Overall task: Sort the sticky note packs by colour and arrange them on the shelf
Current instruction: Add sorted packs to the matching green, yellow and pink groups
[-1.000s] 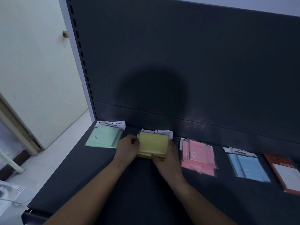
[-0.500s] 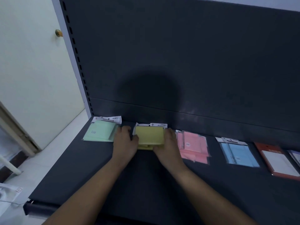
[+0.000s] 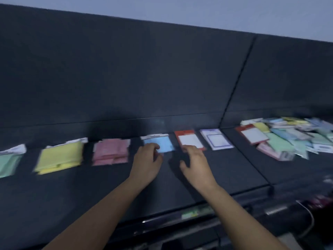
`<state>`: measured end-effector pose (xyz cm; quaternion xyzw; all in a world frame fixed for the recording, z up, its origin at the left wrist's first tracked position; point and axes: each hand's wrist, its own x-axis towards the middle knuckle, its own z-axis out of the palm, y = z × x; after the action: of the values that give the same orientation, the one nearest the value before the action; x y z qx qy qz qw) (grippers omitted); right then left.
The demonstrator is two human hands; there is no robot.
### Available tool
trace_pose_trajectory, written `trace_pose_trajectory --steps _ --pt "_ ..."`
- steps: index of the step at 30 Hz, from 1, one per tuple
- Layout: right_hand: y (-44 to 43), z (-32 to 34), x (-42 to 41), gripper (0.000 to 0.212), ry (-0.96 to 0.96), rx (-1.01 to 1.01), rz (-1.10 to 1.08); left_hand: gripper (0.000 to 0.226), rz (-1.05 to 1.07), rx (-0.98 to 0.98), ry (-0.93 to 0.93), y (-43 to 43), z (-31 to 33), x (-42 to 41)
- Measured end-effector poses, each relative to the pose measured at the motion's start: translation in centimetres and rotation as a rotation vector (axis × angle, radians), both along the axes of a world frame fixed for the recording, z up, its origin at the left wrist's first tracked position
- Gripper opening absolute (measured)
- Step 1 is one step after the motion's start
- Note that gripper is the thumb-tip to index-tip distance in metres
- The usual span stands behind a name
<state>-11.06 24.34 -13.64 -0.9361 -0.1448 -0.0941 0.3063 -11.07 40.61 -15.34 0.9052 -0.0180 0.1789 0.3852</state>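
Both hands have left the yellow stack (image 3: 59, 156), which seems finished on the shelf (image 3: 225, 168). The left hand (image 3: 146, 160) now touches the blue pack (image 3: 163, 144) and the right hand (image 3: 196, 165) is beside it. Each grip is loose and empty. The unsorted heap (image 3: 288, 138) waits at the right.

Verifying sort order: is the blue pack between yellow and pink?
No, the pink stack lies between the yellow stack and the blue pack.

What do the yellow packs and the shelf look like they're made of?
The yellow packs: likely paper pads, flat pastel sheets under a white card header; blur hides any wrapper. The shelf: dark matte panels, probably painted metal.
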Motion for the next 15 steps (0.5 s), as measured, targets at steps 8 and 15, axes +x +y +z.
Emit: trace_pose_trajectory --steps 8,15 --pt "-20.4 0.4 -5.3 0.045 0.005 -0.088 -0.403 0.029 -0.312 0.020 0.043 -18.5 -0.5 -0.5" --pt "-30.1 0.0 -9.5 0.044 0.031 0.002 -0.607 0.036 -0.529 0.184 0.061 -30.3 0.0 -0.2"
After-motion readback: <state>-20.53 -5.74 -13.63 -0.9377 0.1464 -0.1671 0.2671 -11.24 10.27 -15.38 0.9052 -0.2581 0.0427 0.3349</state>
